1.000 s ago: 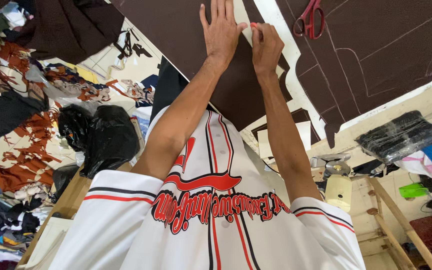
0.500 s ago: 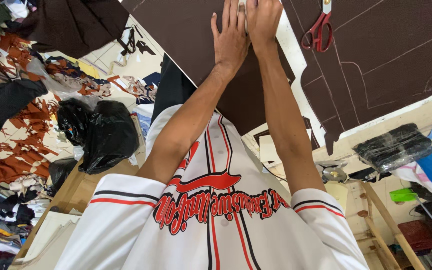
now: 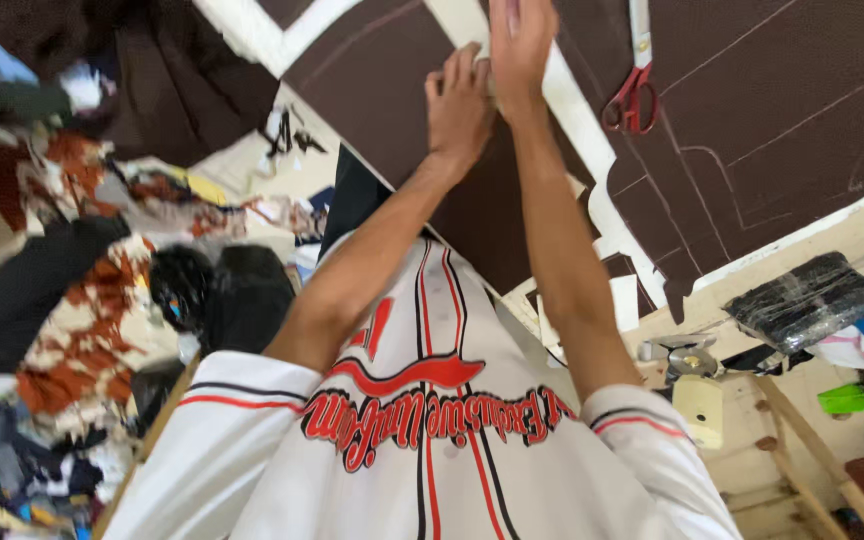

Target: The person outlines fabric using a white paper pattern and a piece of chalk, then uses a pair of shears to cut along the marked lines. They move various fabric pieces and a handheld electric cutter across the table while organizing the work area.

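On the brown sheet (image 3: 392,90), two hands (image 3: 459,105) press flat beside one red-handled scissors (image 3: 632,95).

Leather-cutting workshop: marked brown sheets (image 3: 772,130), scissors (image 3: 630,95), piled scraps (image 3: 62,330).

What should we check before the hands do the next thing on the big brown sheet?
1. Both hands on the brown sheet: ok. The left hand and right hand are close together on it.
2. Scissors away from the hands: ok. They lie apart, beside the right hand.
3. Drawn lines easy to see: ok.
4. What the fingers are pinching: cannot tell, too blurred.
5. Sheet lying flat under the hands: cannot tell.
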`<state>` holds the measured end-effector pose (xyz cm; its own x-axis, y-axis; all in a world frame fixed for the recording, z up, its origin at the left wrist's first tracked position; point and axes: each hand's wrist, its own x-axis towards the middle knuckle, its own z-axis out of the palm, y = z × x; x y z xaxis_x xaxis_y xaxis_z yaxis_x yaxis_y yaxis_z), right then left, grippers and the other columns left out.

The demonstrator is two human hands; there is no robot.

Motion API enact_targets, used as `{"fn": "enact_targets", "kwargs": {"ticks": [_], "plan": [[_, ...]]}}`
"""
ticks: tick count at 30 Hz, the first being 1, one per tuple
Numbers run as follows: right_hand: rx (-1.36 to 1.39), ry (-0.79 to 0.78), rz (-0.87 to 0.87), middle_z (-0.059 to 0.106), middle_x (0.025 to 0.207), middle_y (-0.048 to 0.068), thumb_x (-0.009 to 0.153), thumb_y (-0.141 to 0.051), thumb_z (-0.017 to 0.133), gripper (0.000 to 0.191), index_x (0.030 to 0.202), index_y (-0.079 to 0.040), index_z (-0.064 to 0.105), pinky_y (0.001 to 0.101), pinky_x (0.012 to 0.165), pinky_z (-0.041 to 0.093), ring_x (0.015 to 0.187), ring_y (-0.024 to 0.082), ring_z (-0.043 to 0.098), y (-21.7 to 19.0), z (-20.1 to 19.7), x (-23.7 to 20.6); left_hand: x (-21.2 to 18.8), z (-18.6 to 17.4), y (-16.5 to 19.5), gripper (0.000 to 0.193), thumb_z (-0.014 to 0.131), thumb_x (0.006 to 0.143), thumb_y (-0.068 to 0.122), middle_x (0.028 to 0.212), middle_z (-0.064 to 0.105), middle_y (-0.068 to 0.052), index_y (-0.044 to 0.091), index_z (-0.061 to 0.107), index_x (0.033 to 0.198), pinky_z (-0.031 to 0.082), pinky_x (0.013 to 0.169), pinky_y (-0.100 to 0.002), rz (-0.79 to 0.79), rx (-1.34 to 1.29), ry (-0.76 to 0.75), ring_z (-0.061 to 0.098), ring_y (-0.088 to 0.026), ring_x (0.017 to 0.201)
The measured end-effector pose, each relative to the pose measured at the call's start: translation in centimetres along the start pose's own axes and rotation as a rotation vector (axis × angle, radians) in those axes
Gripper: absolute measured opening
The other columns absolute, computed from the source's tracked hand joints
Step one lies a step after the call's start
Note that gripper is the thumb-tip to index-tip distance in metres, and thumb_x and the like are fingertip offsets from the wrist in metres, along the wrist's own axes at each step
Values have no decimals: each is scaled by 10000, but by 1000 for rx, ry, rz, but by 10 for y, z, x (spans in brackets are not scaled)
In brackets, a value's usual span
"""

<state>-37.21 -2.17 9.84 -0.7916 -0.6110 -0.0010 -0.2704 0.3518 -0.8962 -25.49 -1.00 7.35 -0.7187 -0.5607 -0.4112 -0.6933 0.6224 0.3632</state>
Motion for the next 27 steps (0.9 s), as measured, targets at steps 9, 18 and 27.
{"fn": "enact_targets", "kwargs": {"ticks": [9,18,27], "plan": [[-5,194,393,638,780,5,1051,-177,686,160,1005,-26,655,233,637,468,690,76,584,22,-86,-218,63,-67,-79,539,768,867,68,1454,527,-104,59,605,1380,351,1094,-506,822,180,221,443,-244,1411],[82,438,648,696,847,17,998,-197,724,185,997,-21,667,222,648,572,711,61,656,10,-42,-322,93,-85,-51,560,844,726,172,1141,601,-146,-15,627,1207,385,989,-466,956,285,-107,542,-288,1120],[196,565,659,704,900,34,1002,-142,702,132,1015,-14,671,236,665,590,744,70,668,-11,1,-335,97,-124,-74,94,662,1013,19,1011,696,-172,22,596,1080,487,826,-520,811,-94,-551,655,-353,918]]}}
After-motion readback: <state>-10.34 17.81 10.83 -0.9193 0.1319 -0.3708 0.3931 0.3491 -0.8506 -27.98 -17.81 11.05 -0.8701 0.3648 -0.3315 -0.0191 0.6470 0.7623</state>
